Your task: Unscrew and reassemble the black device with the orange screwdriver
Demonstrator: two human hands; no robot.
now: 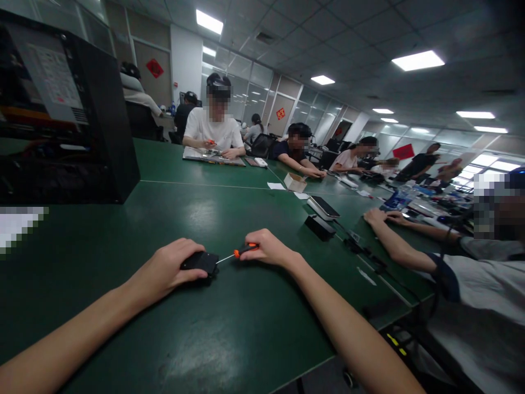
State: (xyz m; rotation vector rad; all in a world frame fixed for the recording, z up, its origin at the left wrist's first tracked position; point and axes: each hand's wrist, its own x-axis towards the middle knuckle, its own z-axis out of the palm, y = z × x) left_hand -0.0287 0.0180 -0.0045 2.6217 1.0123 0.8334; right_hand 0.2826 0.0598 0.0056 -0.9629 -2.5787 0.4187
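Note:
My left hand (174, 268) is closed around a small black box-shaped device (200, 264), thumb on the near side and fingers over the far side. What kind of device it is I cannot make out. In my right hand (266, 249) is a screwdriver (246, 249) with an orange and black handle. Its thin metal shaft points left, and the tip meets the right end of the black device. Whether the tip sits in a screw is too small to tell. Both hands are low over the green table (197, 328).
An open black computer case (106, 126) stands at the left. Right of my hands lie a black block (320, 227), a dark-topped flat box (323, 208) and black cables (361, 246). A small cardboard box (294, 182) is farther back. Co-workers sit opposite and at the right.

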